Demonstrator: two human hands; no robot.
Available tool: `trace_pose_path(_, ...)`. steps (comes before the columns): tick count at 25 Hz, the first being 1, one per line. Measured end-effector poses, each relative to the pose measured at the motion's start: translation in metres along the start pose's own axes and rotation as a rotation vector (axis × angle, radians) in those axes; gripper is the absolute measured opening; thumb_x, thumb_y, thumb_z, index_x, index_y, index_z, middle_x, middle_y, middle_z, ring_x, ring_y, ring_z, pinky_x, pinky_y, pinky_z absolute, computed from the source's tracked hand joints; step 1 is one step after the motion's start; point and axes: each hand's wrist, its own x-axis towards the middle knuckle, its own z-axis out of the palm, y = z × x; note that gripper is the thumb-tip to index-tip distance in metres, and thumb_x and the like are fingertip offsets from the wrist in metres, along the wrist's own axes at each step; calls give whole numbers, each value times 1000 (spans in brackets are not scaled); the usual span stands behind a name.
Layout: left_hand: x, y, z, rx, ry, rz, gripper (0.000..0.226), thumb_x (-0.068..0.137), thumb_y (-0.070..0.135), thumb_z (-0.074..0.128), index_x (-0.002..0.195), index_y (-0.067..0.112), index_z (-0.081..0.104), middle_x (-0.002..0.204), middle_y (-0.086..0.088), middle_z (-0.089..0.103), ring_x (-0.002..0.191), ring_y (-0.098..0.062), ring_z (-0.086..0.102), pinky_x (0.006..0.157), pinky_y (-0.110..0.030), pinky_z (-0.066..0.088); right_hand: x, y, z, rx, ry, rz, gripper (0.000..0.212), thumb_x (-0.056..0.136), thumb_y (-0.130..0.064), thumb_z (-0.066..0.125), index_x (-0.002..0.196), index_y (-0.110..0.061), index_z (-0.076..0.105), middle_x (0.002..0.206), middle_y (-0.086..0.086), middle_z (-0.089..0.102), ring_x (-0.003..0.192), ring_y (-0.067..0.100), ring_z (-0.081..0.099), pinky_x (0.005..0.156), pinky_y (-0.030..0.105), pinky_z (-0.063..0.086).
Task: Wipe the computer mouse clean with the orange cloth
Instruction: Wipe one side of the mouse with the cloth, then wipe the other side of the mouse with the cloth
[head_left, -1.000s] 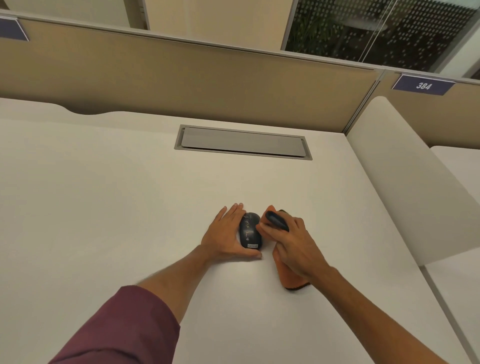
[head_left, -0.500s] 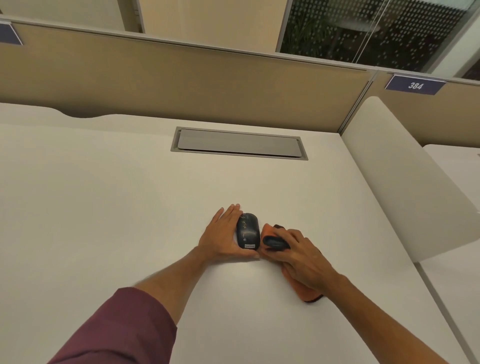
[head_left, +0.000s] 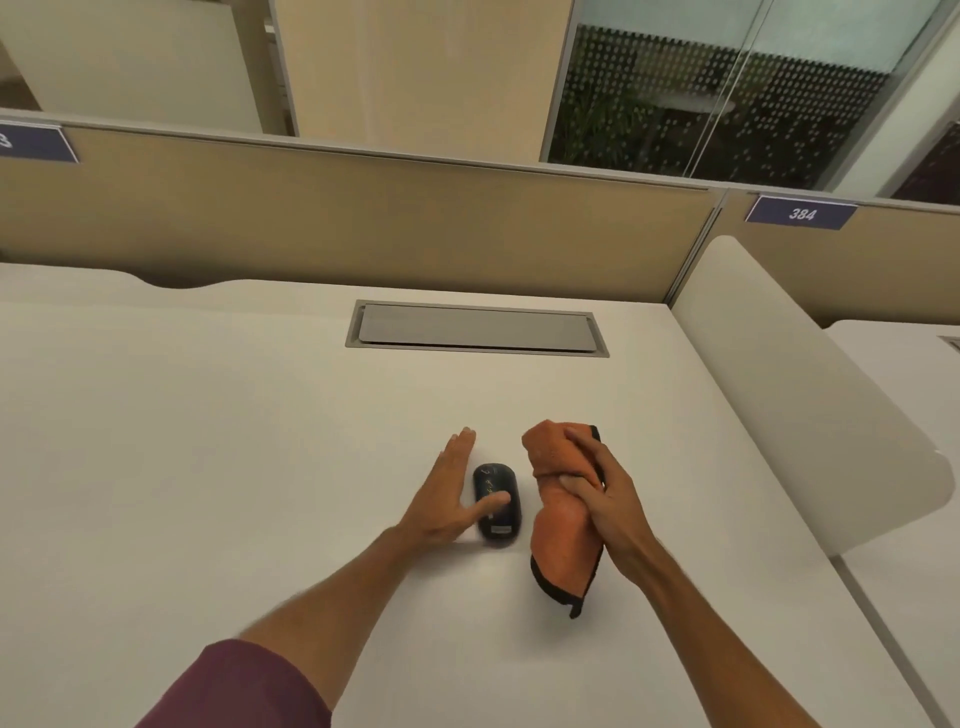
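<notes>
A dark computer mouse lies on the white desk, pointing away from me. My left hand rests flat along its left side, fingers stretched out and the thumb laid across the mouse's top. My right hand grips the bunched orange cloth just right of the mouse, with a small gap between cloth and mouse. The cloth's dark-edged lower corner hangs down toward the desk.
A grey cable hatch is set into the desk farther back. A tan partition closes off the back, with a "384" label. A white rounded divider panel stands along the desk's right side.
My right hand has pulled the cloth off the mouse's right side and raised it, bunched. My left hand's fingers have straightened out, with only the thumb left on the mouse.
</notes>
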Motion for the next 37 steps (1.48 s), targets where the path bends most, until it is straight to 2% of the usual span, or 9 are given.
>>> trace_pose_path(2,-2,21,-8,-150,189,-20,72,89,65,48,146,20,40,156,1,36,142,-14,33,118,-36,29,3,-6,9,-26,27,-4,48,92,-23,67,127,-49,48,135,-9,51,114,14,56,86,25,48)
trace_pose_path(4,-5,50,-18,-370,309,-29,60,86,67,46,117,18,63,119,4,65,108,-9,61,95,-32,51,6,-20,24,-81,12,-55,54,87,-31,73,130,-49,46,135,-11,47,115,12,53,89,26,45)
trace_pose_path(6,-2,74,-30,-519,321,-48,61,80,67,52,103,14,67,96,3,70,88,-12,67,77,-28,57,9,-38,38,-99,-33,-137,58,81,-41,77,130,-49,47,134,-13,43,116,7,49,89,20,43)
trace_pose_path(11,6,96,-77,-735,456,-50,7,93,20,68,98,15,68,96,-6,72,94,-25,69,80,-36,60,21,-82,49,154,-12,-277,36,84,-45,71,116,-46,55,133,-12,50,120,11,55,93,22,50)
trace_pose_path(21,-6,97,-135,-821,498,137,33,70,38,77,91,15,65,87,1,69,88,-19,66,77,-29,56,50,-132,78,622,-51,-102,53,74,-31,72,119,-24,43,109,5,71,92,22,74,69,29,60)
trace_pose_path(25,-9,90,-145,-997,270,96,61,72,46,71,122,18,51,120,-8,65,112,-24,63,91,-37,54,53,-133,91,717,-136,-78,50,77,-28,70,118,-21,43,98,5,76,89,23,74,72,34,62)
trace_pose_path(27,-15,89,-145,-1069,153,-59,68,76,57,60,131,18,52,122,-10,67,109,-24,67,86,-37,57,55,-135,100,652,-133,-40,48,81,-28,71,115,-18,40,100,9,73,88,23,72,74,35,61)
trace_pose_path(33,-15,89,-133,-1262,353,-240,50,100,44,34,102,19,77,101,-14,75,88,-23,73,72,-35,59,40,-127,130,-29,97,-376,39,86,-46,67,117,-29,51,116,-12,57,108,4,55,88,19,44)
trace_pose_path(37,-13,96,-129,-1300,268,-129,51,104,47,24,136,23,56,136,-8,59,124,-19,57,107,-37,45,39,-120,137,27,-153,-299,35,97,-38,56,131,-30,55,125,-12,63,111,-1,60,95,19,48)
